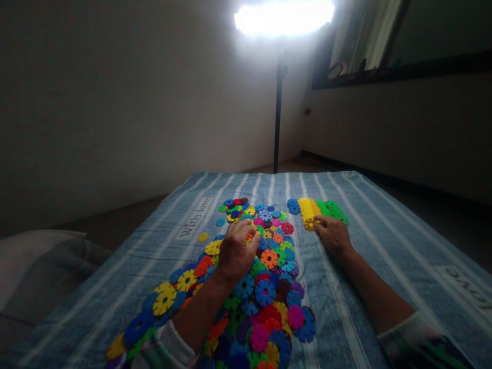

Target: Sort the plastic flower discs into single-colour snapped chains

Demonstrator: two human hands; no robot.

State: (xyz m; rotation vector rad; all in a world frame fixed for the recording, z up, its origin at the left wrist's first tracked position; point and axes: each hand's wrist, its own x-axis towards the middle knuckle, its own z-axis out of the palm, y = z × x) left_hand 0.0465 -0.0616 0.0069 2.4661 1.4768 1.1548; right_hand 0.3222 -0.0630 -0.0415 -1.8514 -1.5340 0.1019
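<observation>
A heap of several coloured plastic flower-shaped discs (265, 292) lies spread on a blue striped towel (384, 241). My left hand (236, 251) rests on the heap's upper part, fingers curled down over some discs; what it pinches I cannot make out. To the right stands a sorted row of discs, blue, yellow (307, 211) and green (332, 210), laid side by side. My right hand (332, 233) lies just below that row, its fingertips closed on a yellow disc at the near end of the yellow stack.
A bright lamp (284, 15) on a dark pole (277, 113) stands beyond the towel's far edge. Grey walls rise behind and to the right. A pale cushion (34, 261) lies at the left. The towel bears printed words "With love" (196, 218).
</observation>
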